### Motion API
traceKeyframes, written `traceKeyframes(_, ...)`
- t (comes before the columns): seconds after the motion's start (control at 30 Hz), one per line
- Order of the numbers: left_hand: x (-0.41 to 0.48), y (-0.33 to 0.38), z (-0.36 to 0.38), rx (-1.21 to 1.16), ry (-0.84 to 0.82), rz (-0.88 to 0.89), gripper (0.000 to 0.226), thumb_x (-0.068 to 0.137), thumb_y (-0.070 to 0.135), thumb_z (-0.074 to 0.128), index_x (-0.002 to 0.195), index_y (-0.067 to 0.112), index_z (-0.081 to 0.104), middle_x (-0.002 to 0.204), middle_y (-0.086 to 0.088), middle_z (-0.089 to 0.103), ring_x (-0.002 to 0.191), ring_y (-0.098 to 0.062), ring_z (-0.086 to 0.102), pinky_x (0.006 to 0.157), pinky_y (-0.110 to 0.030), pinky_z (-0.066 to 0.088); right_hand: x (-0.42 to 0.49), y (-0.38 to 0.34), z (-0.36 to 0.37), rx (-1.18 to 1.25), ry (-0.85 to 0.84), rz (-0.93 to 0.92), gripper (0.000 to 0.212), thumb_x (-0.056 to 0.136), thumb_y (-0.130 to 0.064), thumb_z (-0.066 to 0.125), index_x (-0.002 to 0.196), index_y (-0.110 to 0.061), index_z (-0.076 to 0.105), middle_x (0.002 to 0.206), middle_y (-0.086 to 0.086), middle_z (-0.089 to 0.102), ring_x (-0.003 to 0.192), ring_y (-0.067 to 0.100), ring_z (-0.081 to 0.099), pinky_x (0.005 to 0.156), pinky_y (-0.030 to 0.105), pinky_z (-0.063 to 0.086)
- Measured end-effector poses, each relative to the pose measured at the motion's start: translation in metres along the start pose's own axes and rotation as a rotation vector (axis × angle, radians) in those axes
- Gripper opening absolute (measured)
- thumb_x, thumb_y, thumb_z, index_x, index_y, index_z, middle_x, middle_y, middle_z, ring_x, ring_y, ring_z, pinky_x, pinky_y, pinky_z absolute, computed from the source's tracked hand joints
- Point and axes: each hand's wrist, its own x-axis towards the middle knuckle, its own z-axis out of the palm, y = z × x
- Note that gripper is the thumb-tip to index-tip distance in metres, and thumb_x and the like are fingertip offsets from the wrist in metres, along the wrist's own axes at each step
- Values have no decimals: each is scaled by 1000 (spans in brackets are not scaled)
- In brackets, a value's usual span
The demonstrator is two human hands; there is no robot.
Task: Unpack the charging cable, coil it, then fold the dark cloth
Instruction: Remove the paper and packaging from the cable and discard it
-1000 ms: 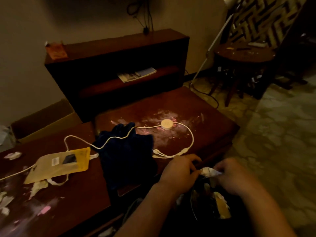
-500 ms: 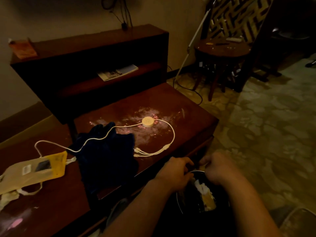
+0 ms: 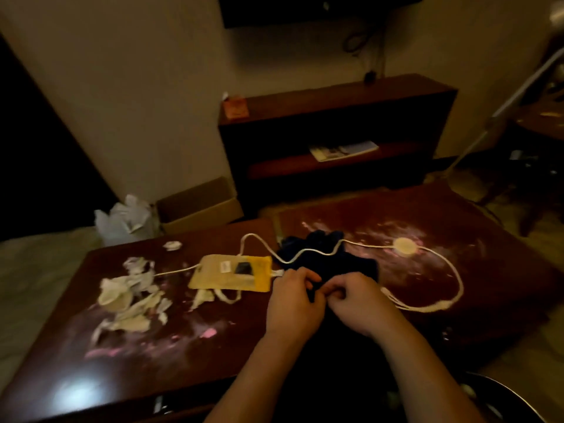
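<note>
The dark blue cloth [image 3: 328, 259] lies crumpled across the gap between two reddish-brown tables [image 3: 189, 340]. The white charging cable [image 3: 305, 256] runs out from under a yellow package [image 3: 232, 273], snakes over the cloth to a round disc [image 3: 404, 246], then loops right and back to its connector ends [image 3: 396, 302]. My left hand [image 3: 293, 300] and my right hand [image 3: 358, 303] sit side by side at the cloth's near edge. Their fingers are curled onto the dark fabric. The cable stays uncoiled, and neither hand touches it.
Torn white paper scraps [image 3: 131, 297] litter the left table. Behind it stand a cardboard box [image 3: 198, 209] and a white plastic bag [image 3: 125, 219]. A dark wooden shelf [image 3: 335, 132] stands at the wall. A dark round bin's rim [image 3: 512, 395] shows at bottom right.
Both hands have moved from the bin at lower right up to the cloth's near edge. The white scrap they held is gone. The view has swung left.
</note>
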Motion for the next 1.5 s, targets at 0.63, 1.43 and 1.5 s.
traceKeyframes(0.63,-37,-184,-124,126,252,-217,32,88,32,74,115,34,57,112,18,46,101,-1,50,85,-17,45,52,-114,152,-83,-105,-216,22,94,-18,65,105,-34,75,99,-15,66,86,2,61,67,13,44)
traceKeyframes(1.43,-16,-194,-144,220,386,88,13,93,21,63,103,28,60,115,12,50,103,-6,48,81,-28,49,49,-106,142,-31,-36,-218,23,98,-18,57,95,-36,71,94,-14,68,80,4,66,72,24,58)
traceKeyframes(1.5,-17,-192,-148,46,412,117,14,96,16,57,102,29,56,108,14,53,100,-5,54,82,-26,49,50,-105,141,-6,5,-210,23,98,-17,58,93,-36,71,97,-11,68,80,5,66,70,24,58)
